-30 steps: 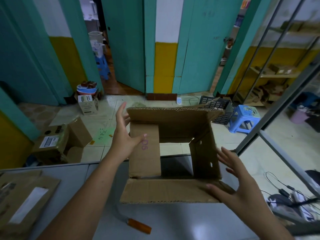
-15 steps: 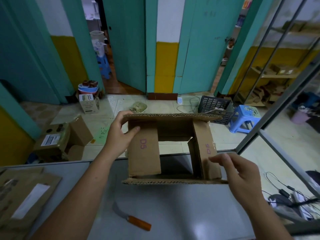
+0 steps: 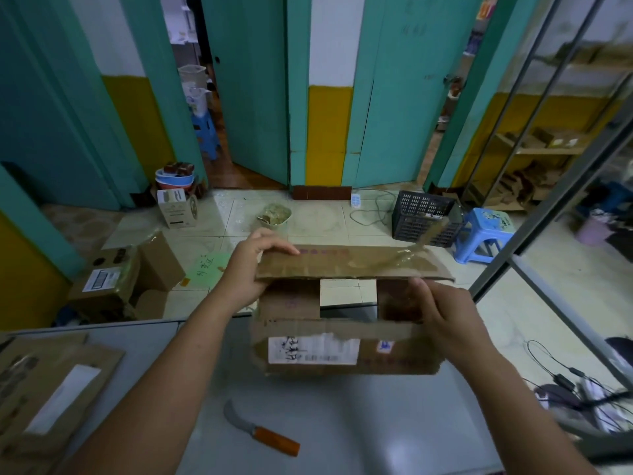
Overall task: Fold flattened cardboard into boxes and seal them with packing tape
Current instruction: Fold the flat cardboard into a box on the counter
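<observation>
Both hands hold a cardboard box (image 3: 346,351) at the frame's centre, above the grey table (image 3: 359,423).
The left hand (image 3: 251,269) grips its upper flap (image 3: 349,265); the right hand (image 3: 445,320) clamps its right side.

- On the grey counter (image 3: 359,416) before you, a curved knife (image 3: 261,429) with an orange handle lies flat.
- Beyond your counter, a black slatted crate (image 3: 423,217) sits on the tiled floor (image 3: 318,217), just beside a blue plastic stool (image 3: 488,231).
- A bowl (image 3: 276,214) rests on the floor near the teal doors (image 3: 394,97).
- Dark cables (image 3: 561,378) trail at your right.
</observation>
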A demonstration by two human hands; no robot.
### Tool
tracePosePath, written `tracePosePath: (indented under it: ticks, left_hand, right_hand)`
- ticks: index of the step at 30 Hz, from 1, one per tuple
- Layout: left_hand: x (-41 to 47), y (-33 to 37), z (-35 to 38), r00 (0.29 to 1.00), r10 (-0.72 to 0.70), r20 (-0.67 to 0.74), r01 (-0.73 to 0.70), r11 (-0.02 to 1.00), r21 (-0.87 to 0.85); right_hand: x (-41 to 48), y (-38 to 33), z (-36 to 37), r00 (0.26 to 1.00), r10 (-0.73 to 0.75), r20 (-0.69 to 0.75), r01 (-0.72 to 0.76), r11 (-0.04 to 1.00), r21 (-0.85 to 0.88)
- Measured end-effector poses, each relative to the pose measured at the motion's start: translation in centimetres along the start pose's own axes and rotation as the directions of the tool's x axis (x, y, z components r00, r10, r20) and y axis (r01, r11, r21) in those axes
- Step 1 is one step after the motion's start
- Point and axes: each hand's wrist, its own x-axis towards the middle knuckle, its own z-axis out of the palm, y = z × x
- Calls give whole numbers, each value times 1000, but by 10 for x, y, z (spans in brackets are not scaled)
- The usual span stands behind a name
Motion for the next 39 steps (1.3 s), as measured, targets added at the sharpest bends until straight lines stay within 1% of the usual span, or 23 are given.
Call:
tracePosePath:
  ticks: [2,4,6,7,8,9,10,11,12,13,15,16,18,20,22,24,25,27,28,30,33,37,39]
  left_hand:
    - [-2,1,0,999,-48,13,48,999,-13]
    - [-3,0,-3,998,-68,18,68,998,20]
    - [-4,-1,-11,993,-90,80,85,994,70]
    - [-5,-1,-18,984,-105,143,91,991,101]
    - [-5,-2,-27,966,-128,226,100,986,134]
    - [-4,-2,-36,933,-156,324,104,980,172]
    - [-3,-2,-47,887,-193,419,115,972,204]
    - [-2,1,-57,839,-230,493,129,965,230]
    - [0,3,-65,806,-260,531,148,958,244]
    - [2,6,-70,798,-276,536,162,955,250]
    - [4,10,-69,842,-282,461,163,946,281]
    - [3,11,-63,869,-281,408,151,935,322]
    - [-2,11,-48,913,-255,317,112,907,407]
    - [-6,13,-34,941,-217,258,94,904,417]
    - [-10,14,-28,936,-271,224,170,906,387]
    - [-16,8,-26,895,-412,171,335,874,351]
    - [-23,4,-24,863,-476,172,414,860,299]
    - [-40,-4,-17,829,-506,236,489,862,130]
    - [-48,-8,-13,837,-487,248,487,871,66]
    - [-58,-18,-8,880,-430,203,440,898,-5]
    - [-62,-32,-3,937,-334,100,338,940,-33]
    - [-69,-60,19,951,-308,-8,307,949,-68]
    - [-78,-79,38,955,-294,-37,292,955,-55]
  right_hand:
    - [1,9,14,985,-35,-171,31,999,-31]
    - [-2,19,29,950,-97,-298,92,995,-31]
    - [-5,29,42,927,-143,-347,138,990,-39]
    - [-6,34,46,922,-139,-361,137,990,-31]
    - [-8,39,49,920,-105,-377,111,994,-6]
    - [-9,43,49,920,-35,-390,56,997,44]
    - [-11,45,49,920,66,-385,-20,992,123]
    - [-13,47,48,919,179,-351,-102,968,228]
    - [-15,47,47,918,279,-281,-175,922,344]
    - [-16,46,45,921,341,-187,-229,864,448]
    - [-17,44,44,936,352,-22,-279,777,564]
    - [-17,44,44,945,325,27,-279,761,586]
    - [-17,46,44,964,259,58,-242,766,595]
    - [-21,46,44,970,233,62,-222,764,606]
    - [-27,48,41,971,227,72,-223,763,607]
    - [-35,50,39,971,230,68,-225,781,583]
    - [-39,50,39,970,235,60,-227,790,570]
    - [-47,50,41,969,246,14,-215,814,540]
    - [-51,50,44,968,252,-19,-204,824,528]
    - [-58,48,49,961,269,-66,-195,827,528]
    - [-60,51,57,965,253,-72,-180,833,523]
    - [-50,82,74,979,197,-45,-167,913,371]
    - [-49,100,87,976,217,22,-211,910,357]
